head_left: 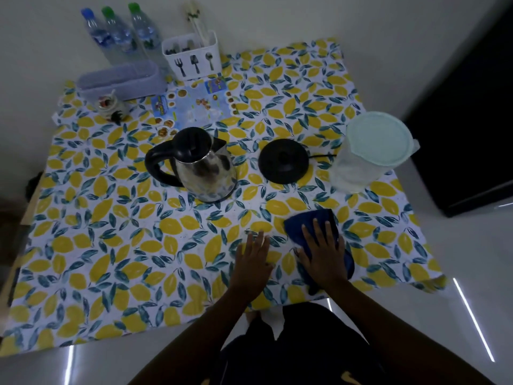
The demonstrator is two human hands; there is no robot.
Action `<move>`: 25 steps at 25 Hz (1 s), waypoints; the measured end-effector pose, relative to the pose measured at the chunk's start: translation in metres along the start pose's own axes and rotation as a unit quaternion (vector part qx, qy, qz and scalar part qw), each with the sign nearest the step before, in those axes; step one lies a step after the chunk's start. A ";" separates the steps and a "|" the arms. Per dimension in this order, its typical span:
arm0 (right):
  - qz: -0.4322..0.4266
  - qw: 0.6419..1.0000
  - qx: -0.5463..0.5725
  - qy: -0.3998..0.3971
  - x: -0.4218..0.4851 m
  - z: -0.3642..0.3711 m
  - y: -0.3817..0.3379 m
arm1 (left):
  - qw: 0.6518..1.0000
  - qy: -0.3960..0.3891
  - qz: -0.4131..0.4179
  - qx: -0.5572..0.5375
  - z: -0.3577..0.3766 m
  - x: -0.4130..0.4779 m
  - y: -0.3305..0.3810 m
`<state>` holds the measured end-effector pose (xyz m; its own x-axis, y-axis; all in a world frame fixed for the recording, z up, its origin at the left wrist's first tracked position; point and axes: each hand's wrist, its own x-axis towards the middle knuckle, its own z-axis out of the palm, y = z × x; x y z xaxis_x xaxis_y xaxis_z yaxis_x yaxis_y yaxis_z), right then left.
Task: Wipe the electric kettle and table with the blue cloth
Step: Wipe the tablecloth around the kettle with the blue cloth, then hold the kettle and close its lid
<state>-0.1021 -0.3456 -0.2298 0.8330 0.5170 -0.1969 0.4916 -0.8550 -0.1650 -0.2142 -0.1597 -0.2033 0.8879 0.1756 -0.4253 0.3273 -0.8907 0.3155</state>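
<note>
A steel electric kettle point(206, 169) with a black lid and handle stands in the middle of the table point(111, 245), which is covered by a lemon-print cloth. Its black round base point(283, 161) lies apart to the right, its cord running right. The blue cloth point(308, 222) lies near the front right edge. My right hand point(324, 255) presses flat on the blue cloth, fingers spread. My left hand point(254, 259) rests flat on the table just left of it, holding nothing.
A clear plastic jug point(372, 151) with a pale lid stands at the right. At the back are three water bottles point(119, 34), a white cutlery holder point(193, 55), a lilac tray point(122, 79), a small cup point(109, 105) and a printed sheet point(194, 107).
</note>
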 end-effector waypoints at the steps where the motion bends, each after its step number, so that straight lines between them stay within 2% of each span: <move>1: -0.002 1.000 0.003 0.002 0.000 0.000 0.001 | 1.000 -0.001 -0.007 -0.001 0.000 0.001 0.002; 6: -0.021 0.999 0.016 0.026 0.000 -0.003 0.001 | 0.999 0.034 -0.011 0.007 -0.007 -0.006 0.001; 11: -0.058 0.989 0.076 0.111 0.015 -0.031 -0.039 | 0.992 0.119 0.003 -0.039 -0.030 -0.017 -0.017; 15: -0.122 0.968 0.130 0.174 0.045 -0.064 -0.096 | 0.973 0.225 0.029 -0.044 -0.060 -0.023 -0.054; 18: -0.185 0.953 0.136 0.199 0.077 -0.093 -0.147 | 0.942 0.327 0.042 -0.056 -0.101 -0.023 -0.091; 22: -0.219 0.951 0.116 0.184 0.117 -0.137 -0.215 | 0.912 0.402 -0.011 -0.088 -0.177 -0.010 -0.133; 25: -0.211 0.965 0.067 0.140 0.147 -0.159 -0.249 | 0.928 0.357 -0.040 -0.104 -0.227 0.009 -0.157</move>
<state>-0.0622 -0.0630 -0.0643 0.6114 0.7706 0.1798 0.7801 -0.5487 -0.3007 -0.1842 0.0768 -0.0646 0.8220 0.5362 0.1919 0.3906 -0.7760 0.4953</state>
